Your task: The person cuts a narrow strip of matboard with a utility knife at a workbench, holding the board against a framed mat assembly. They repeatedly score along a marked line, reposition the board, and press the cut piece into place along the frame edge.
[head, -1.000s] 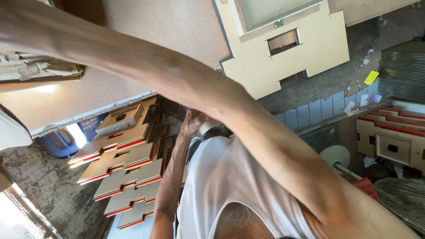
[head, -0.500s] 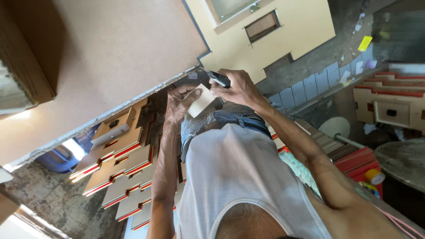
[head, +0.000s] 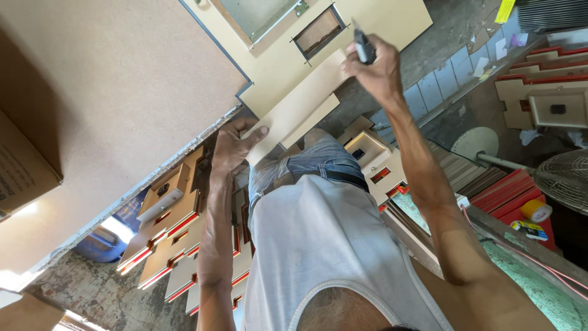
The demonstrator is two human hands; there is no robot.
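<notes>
My left hand (head: 233,147) grips the low end of a cream board strip (head: 300,113), thumb flat on its face, fingers curled behind. The strip runs toward 1 o'clock, up to my right hand (head: 376,73). That hand is fisted around a dark marker-like tool (head: 363,46), tip up, at the strip's far end. A cream cut-out panel (head: 392,18) lies just beyond at 12. Stacked panels (head: 171,245) sit at 8.

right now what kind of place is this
Probably a small woodworking or board-cutting workshop. Stacks of cut panels with red edges lie on the floor, a large board sheet fills the bench, and the right hand holds a dark tool over a cut panel.
</notes>
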